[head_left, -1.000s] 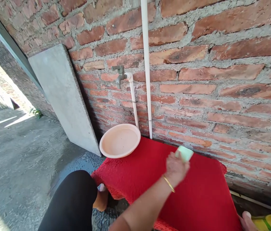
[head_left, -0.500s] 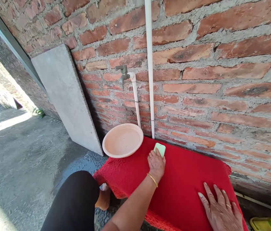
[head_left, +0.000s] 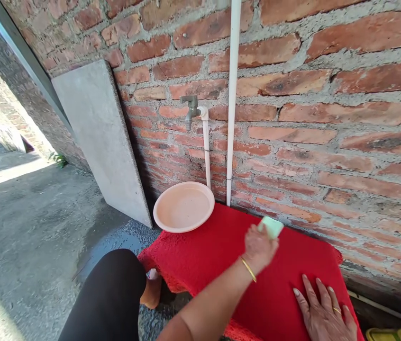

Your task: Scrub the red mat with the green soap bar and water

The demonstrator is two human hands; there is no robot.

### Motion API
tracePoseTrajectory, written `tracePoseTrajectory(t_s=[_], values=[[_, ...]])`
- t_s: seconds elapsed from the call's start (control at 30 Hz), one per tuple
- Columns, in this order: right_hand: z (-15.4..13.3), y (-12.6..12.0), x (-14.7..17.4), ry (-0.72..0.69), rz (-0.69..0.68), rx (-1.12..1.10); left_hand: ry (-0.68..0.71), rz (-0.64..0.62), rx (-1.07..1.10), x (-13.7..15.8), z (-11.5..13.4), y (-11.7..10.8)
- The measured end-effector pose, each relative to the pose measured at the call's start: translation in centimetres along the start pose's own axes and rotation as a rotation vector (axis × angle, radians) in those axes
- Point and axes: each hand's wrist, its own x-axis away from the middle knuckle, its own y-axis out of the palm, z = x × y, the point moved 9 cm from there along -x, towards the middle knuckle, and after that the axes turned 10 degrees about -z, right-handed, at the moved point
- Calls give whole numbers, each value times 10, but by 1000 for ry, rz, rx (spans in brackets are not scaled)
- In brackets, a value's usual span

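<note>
My left hand (head_left: 260,246), with a gold bracelet at the wrist, grips a pale green block (head_left: 272,227) with rounded corners. The block resembles the back of a scrubbing brush; its underside is hidden. It is against the red cloth (head_left: 214,251), which is spread over a low raised surface, and motion blurs it slightly. Farther right, my right hand (head_left: 323,308) lies flat on the same cloth, fingers spread, a ring on one finger. A pale pink basin (head_left: 184,208) sits at the cloth's far left corner and holds nothing visible.
Behind the cloth rises a brick wall (head_left: 303,113) with a grey tap (head_left: 191,111) and a white vertical pipe (head_left: 232,104). A grey slab (head_left: 97,137) leans at left above wet ground. My bent knee (head_left: 115,270) is at lower left; something yellow (head_left: 392,334) lies at lower right.
My left hand has moved right across the cloth with the pale green block, which is now turned more sideways. My right hand has stayed flat in nearly the same place. The view has shifted slightly.
</note>
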Motion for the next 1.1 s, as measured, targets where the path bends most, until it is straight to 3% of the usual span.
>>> tracePoseTrajectory(t_s=[0.07,0.13,0.2,0.27,0.37,0.47,0.57,0.63,0.73,0.77,0.83,0.9,0.93,1.03,1.1], values=[[-4,-7,2,41,21,43,-188,118,-87,-15,-66,-43],[-8,-10,2,69,9,72,-335,188,-151,-23,-117,-71],[-12,-13,2,82,-9,86,-382,227,-200,-27,-138,-79],[-13,-14,2,100,-10,106,-385,243,-220,-28,-134,-70],[-16,-14,4,110,15,112,-340,226,-207,-28,-92,-37],[-18,-13,5,118,36,135,-213,140,-175,-28,-25,5],[-18,-15,5,131,0,206,-65,-4,-106,-22,50,44],[-19,-15,4,112,-70,237,78,-174,-7,-14,96,66],[-19,-14,3,75,-125,235,285,-373,108,2,131,72],[-19,-14,3,76,-111,230,314,-356,105,4,125,63],[-17,-16,3,102,-58,225,245,-194,26,3,84,29],[-16,-14,3,122,-26,222,-11,17,-112,3,9,-12],[-16,-13,3,125,-26,216,-108,61,-139,5,-28,-26],[-17,-11,3,113,-48,187,-290,162,-227,15,-116,-52],[-18,-14,4,106,-35,169,-340,248,-303,23,-140,-57]])
